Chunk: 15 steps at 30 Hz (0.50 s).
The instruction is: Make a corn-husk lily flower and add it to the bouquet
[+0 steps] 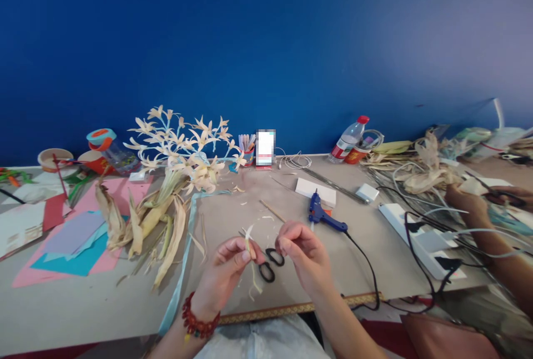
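- Pale clothing (258, 342): nearest the camera, below the gold-trimmed edge (287, 310) of the table.
- Left hand (229, 264): red bracelet (200, 319) at the wrist; thumb and fingers pinch a pale strip (249, 232), held just above the table.
- Right hand (306, 253): beside the left, thumb pressed to forefinger; whether anything thin lies between them cannot be told.
- Scissors (268, 263): on the table, black handles between the hands, blades partly hidden by the left.
- Table (137, 309): grey-beige top, spread along the wall and strewn with small scraps near the hands.
- Left side: pink and blue papers (70, 264), husks (145, 226), a light-blue ribbon (183, 270) and, farther back, a spray of cream flowers (179, 151).
- Rear middle: phone (265, 148), upright, its screen blurred, beside a cup of pens (247, 156).
- Right side: blue glue gun (322, 215) by a white box (308, 187); white power strip (397, 226) with cables; red-capped bottle (350, 138), tilted.
- Far right: another person's hand (468, 203) among husks and cables.
- Wall (266, 43): plain deep blue, paler toward the upper right.
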### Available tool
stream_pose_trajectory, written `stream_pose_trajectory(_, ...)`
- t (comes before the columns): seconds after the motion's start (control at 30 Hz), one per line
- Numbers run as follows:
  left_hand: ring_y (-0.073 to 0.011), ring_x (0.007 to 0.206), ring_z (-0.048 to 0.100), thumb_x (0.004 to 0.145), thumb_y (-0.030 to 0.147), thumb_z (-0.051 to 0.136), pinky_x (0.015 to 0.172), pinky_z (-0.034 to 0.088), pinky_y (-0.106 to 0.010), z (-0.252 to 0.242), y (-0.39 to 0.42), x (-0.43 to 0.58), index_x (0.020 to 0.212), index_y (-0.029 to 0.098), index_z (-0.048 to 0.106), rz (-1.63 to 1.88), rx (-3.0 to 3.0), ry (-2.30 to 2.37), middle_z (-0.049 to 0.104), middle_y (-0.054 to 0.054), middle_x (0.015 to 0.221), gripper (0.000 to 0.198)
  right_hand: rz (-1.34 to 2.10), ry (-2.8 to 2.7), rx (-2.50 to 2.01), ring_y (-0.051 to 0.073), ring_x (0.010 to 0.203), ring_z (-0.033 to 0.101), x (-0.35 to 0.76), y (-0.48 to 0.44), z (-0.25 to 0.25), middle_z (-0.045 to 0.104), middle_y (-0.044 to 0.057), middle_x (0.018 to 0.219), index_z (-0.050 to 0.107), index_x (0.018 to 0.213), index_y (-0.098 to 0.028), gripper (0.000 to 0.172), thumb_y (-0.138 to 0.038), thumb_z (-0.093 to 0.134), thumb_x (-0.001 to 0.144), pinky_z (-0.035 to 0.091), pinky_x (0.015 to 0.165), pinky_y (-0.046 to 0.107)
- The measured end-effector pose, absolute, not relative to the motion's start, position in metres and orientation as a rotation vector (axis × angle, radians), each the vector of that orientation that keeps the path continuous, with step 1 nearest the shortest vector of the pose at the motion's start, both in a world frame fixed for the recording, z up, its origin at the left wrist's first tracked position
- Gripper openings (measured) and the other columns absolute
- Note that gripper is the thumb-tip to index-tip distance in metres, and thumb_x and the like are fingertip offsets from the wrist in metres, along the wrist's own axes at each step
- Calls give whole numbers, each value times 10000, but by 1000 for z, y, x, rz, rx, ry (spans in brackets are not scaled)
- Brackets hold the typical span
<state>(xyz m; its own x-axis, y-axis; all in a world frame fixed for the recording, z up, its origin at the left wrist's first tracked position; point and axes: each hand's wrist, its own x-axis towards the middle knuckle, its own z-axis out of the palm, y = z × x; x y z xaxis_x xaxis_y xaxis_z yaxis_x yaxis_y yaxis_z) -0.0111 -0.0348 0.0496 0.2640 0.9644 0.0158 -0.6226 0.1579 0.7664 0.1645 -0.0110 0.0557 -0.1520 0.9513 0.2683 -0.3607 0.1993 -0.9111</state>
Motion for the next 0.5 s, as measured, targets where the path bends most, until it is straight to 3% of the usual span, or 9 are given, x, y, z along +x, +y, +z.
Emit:
stream_pose_trajectory(0.27,-157,770,581,868,216,628,773,417,-279,47,-34,-16,791,180,705,1278,839,660,663,-32,753,115,1214,-1336,-758,145,636,488,160,-14,51,535,2,672,580,693,-199,222,-302,633,882,367,568,260)
stream_pose_trajectory(0.5,-157,739,562,898,270,584,748,419,-264,52,-33,-22,770,187,677,1269,1125,970,638,-17,709,178,1056,-1610,-907,149,679,547,158,-16,43,598,20,745,631,801,-195,121,-275,612,889,429,622,263)
